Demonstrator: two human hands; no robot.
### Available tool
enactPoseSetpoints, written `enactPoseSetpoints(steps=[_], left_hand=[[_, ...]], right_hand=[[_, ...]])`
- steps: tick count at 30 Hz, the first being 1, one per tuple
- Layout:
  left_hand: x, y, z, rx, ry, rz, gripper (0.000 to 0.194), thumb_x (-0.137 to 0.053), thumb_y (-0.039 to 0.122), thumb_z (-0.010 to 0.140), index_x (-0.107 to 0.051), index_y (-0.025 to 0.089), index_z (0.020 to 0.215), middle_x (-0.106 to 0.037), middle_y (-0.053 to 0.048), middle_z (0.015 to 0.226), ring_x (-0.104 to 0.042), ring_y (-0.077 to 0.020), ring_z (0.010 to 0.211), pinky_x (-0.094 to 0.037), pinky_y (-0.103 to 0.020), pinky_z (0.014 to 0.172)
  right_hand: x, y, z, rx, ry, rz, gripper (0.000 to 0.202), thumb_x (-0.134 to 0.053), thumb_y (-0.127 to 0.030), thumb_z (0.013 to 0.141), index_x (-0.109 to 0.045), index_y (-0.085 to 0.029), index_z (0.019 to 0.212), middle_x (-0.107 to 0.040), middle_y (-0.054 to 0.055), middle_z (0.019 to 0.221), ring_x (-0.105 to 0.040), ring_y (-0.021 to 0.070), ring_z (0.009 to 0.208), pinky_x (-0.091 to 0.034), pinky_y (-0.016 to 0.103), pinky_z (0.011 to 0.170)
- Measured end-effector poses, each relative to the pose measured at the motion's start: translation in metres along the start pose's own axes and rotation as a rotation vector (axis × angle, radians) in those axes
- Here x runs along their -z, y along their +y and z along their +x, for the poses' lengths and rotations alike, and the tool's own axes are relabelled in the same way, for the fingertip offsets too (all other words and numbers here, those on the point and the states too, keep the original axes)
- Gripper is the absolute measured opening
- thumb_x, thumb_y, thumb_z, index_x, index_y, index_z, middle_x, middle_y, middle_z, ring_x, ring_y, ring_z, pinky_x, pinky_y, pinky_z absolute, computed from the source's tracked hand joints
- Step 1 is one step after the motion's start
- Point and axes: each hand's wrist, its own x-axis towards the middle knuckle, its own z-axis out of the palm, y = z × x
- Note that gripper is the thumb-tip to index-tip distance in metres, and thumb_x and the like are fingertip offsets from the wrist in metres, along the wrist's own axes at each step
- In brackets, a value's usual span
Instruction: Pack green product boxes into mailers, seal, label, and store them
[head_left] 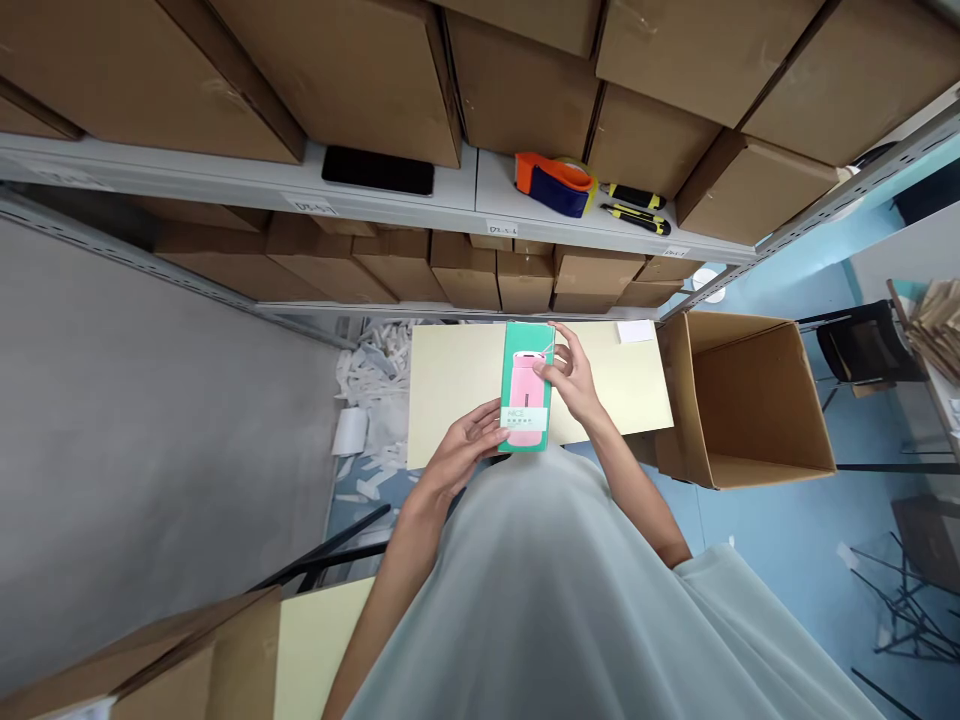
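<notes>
A small green box (508, 350) with a pink device printed on its front is held up over the cream table (457, 375). My left hand (466, 443) grips its lower left edge, thumb on the front face and the other fingers partly behind. At the upper right edge, my right hand (571, 375) has the box between thumb and fingers, its thumb lying over the picture. A pale band with lettering crosses the lower part of the box front. The back of the box is hidden.
An open cardboard carton (757, 400) stands right of the table. White paper scraps (375, 365) and a paper roll (350, 432) lie at the left. The shelf ahead carries brown boxes, a black phone (378, 171), an orange-and-blue tape dispenser (555, 184) and yellow-black cutters (636, 218).
</notes>
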Motion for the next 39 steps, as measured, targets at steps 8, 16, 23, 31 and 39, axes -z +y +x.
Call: enactPoseSetpoints(steps=[8,16,23,31,39], left_hand=[[-0.009,-0.012,0.01,-0.063,0.209,0.037,0.099,-0.111,0.056,0.048,-0.075,0.018,0.132,-0.082,-0.019,0.131,-0.077,-0.0402,0.127,-0.069,-0.044,0.09],[-0.035,-0.017,0.014,-0.317,0.505,0.369,0.083,-0.102,0.054,0.061,-0.071,0.022,0.13,-0.072,-0.018,0.142,-0.072,-0.0368,0.131,-0.07,-0.041,0.084],[-0.017,-0.021,0.014,-0.156,0.353,0.022,0.071,-0.08,0.077,0.089,-0.069,0.022,0.132,-0.072,-0.019,0.146,-0.072,-0.0357,0.135,-0.072,-0.047,0.089],[0.014,-0.028,0.036,0.202,0.142,-0.224,0.067,-0.06,0.082,0.1,-0.073,0.017,0.107,-0.083,-0.022,0.11,-0.083,-0.0349,0.108,-0.066,-0.055,0.105],[0.018,-0.009,0.062,0.033,0.236,-0.194,0.066,-0.059,0.082,0.097,-0.075,0.019,0.11,-0.086,-0.017,0.107,-0.083,-0.0348,0.107,-0.066,-0.046,0.094]], right_hand=[[0.0,-0.003,0.001,-0.031,-0.028,-0.144,0.089,-0.083,-0.063,0.094,-0.046,-0.038,0.171,-0.067,0.011,0.153,-0.073,0.0293,0.126,-0.067,0.048,0.107],[-0.015,-0.011,0.001,0.005,0.105,-0.404,0.093,-0.087,-0.06,0.089,-0.048,-0.039,0.17,-0.054,0.011,0.171,-0.062,0.0332,0.143,-0.058,0.054,0.122],[0.003,-0.009,0.012,-0.015,0.088,-0.201,0.076,-0.084,-0.055,0.087,-0.054,-0.033,0.154,-0.062,0.011,0.158,-0.071,0.0257,0.119,-0.067,0.037,0.092],[-0.011,-0.016,-0.012,0.107,0.118,-0.248,0.064,-0.081,-0.051,0.091,-0.056,-0.031,0.145,-0.06,0.013,0.155,-0.071,0.0254,0.124,-0.066,0.042,0.106],[-0.019,-0.014,-0.067,0.387,-0.035,-0.612,0.041,-0.088,-0.043,0.089,-0.07,-0.035,0.125,-0.055,0.013,0.17,-0.049,0.0396,0.165,-0.047,0.071,0.132]])
